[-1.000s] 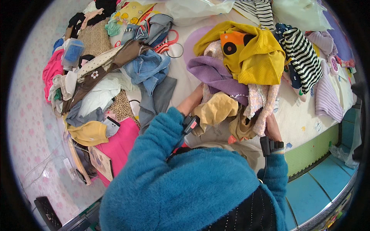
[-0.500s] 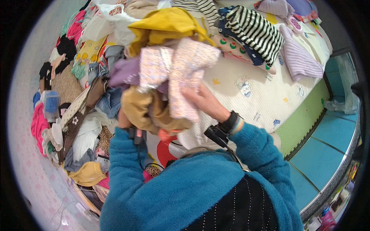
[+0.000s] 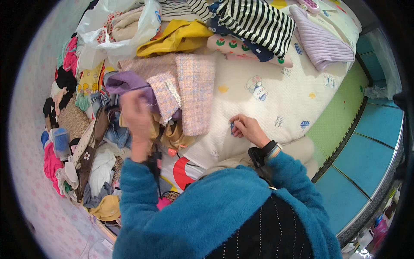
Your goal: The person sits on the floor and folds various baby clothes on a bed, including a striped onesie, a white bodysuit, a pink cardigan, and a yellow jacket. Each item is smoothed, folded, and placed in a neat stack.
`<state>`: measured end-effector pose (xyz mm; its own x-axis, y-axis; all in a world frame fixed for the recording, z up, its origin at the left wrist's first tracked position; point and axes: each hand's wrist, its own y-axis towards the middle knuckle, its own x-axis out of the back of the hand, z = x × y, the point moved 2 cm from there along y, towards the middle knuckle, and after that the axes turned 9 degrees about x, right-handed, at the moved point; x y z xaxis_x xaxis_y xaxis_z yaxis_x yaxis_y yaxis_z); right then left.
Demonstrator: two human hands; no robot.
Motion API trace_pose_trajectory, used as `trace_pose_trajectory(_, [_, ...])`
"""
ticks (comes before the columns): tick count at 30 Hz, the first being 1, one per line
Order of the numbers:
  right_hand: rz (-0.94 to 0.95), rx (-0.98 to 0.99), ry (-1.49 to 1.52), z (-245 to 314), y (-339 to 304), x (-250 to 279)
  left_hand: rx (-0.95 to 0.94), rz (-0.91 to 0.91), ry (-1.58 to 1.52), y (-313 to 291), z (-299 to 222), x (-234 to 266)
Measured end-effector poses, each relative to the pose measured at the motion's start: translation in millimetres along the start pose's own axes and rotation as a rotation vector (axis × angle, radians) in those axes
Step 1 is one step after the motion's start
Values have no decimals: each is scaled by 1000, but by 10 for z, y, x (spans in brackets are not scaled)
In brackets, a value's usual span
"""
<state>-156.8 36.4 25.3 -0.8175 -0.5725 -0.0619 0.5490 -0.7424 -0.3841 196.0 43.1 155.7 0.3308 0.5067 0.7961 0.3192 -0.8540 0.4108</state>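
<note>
My left hand (image 3: 137, 116) is blurred over a purple garment (image 3: 127, 84) and a mustard-brown garment (image 3: 174, 137); its fingers are smeared by motion. Against those lies a pink tweed garment (image 3: 196, 95) with a pale trim, spread on the bed. My right hand (image 3: 249, 128) is to the right of it, close above the white printed bedding (image 3: 233, 103). Its fingers are curled together, with a small dark blue patch at their tips; whether that is a held thing or a print on the bedding, I cannot tell.
Heaped clothes (image 3: 99, 159) cover the left side. A white plastic bag (image 3: 116, 47) with clothing, a yellow garment (image 3: 181, 36), a striped top (image 3: 258, 23) and a lilac ribbed garment (image 3: 321, 41) lie at the far side. A green mat (image 3: 345, 103) borders the bed on the right.
The pink tweed garment, previously lifted with the brown one between my hands, now lies on the bed. My right hand has let go of it and moved right. My left hand has moved up.
</note>
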Motion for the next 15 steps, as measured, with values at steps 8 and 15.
trace_pose_trajectory(8, [-408,293,-1001,75,-148,604,-537,1026,324,-446,-1071,-1464])
trace_pose_trajectory(15, [-272,187,-999,-254,26,742,-560,1307,465,-411,-891,-1945])
